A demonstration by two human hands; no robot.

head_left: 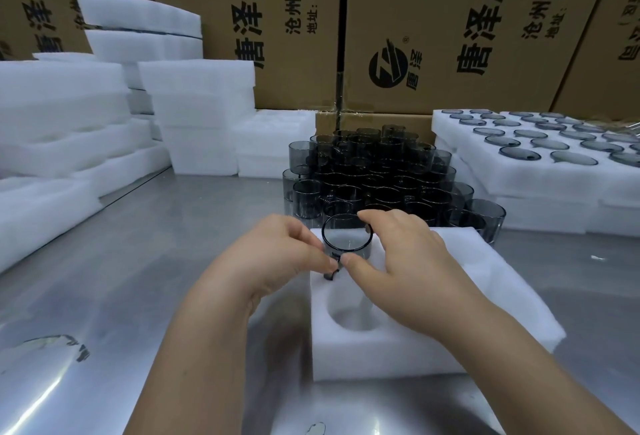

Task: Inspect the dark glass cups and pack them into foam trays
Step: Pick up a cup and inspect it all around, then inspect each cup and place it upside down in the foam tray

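cup (347, 244) is standing mouth up over the far left pocket of the tray (381, 355), its axis leaning slightly toward the camera and its small handle pointing at the person. left hand (284, 251) is pinching the near rim by the handle with curled fingers. right hand (405, 258) is spanning the mouth, forefinger gripping the far rim, thumb the near one. more cups (374, 175) are crowding the table (156, 261) just behind.

A packing warehouse — printed cardboard cartons (450, 29) stacked behind, piled white foam trays (204, 116), a steel table (138, 261).
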